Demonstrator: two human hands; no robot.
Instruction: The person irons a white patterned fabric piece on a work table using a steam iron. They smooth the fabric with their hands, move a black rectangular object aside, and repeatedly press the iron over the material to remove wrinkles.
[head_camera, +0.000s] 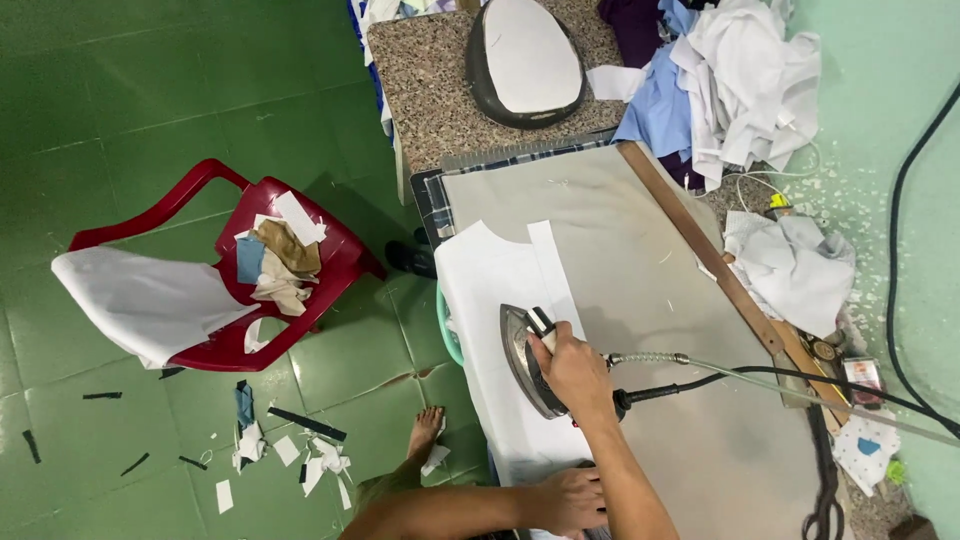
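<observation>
The right hand (572, 372) was closed around the handle of the iron (530, 362) resting on the white cloth (490, 290) at the desk's (640, 260) near-left edge, the left hand (570, 500) lay flat, fingers spread, on that cloth, while a wooden ruler (700, 245) and heaped clothes (740, 80) crowded the right side.

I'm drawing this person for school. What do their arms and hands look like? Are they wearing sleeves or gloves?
Both arms are bare as far as the picture shows: no sleeves in view. The right hand and the left hand have no gloves. I can see no watch, bracelet or ring, though the fingers are partly hidden. Both forearms look slim.
</observation>
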